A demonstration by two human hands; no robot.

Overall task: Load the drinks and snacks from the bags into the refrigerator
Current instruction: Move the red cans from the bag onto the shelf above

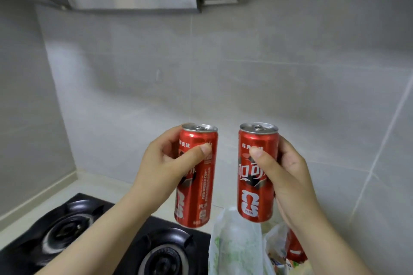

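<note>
Two slim red cola cans are up in the air, upright, tabs up, side by side but apart: the left can (199, 194) in the left hand (163, 163), the right can (254, 187) in the right hand (290, 176). Each hand wraps the upper half of its can, thumb across the near face and fingers curled round the far side; the lower halves hang free. Both are above the counter (100, 187), the left one roughly over the far right corner of the black gas hob (89, 234), the right one over the white plastic bag (234, 245) at near right. A third red can (295, 248) shows inside the bag, partly hidden, with some packets I can't identify. The fridge is not in view. Handling, my read: the tabs look unopened, so the cans are likely full, fairly heavy for their width, and rigid under a wrap grip. Painted aluminium is smooth, and slippery if wet; can't tell if it is. A thumb-opposed wrap as here is right; slightly lower would sit nearer the centre of mass. Don't squeeze hard, the thin wall dents. Keep them upright, no shaking. One per hand is a sane load. The bag is limp film with no shape of its own, so reach in from the top.
</note>
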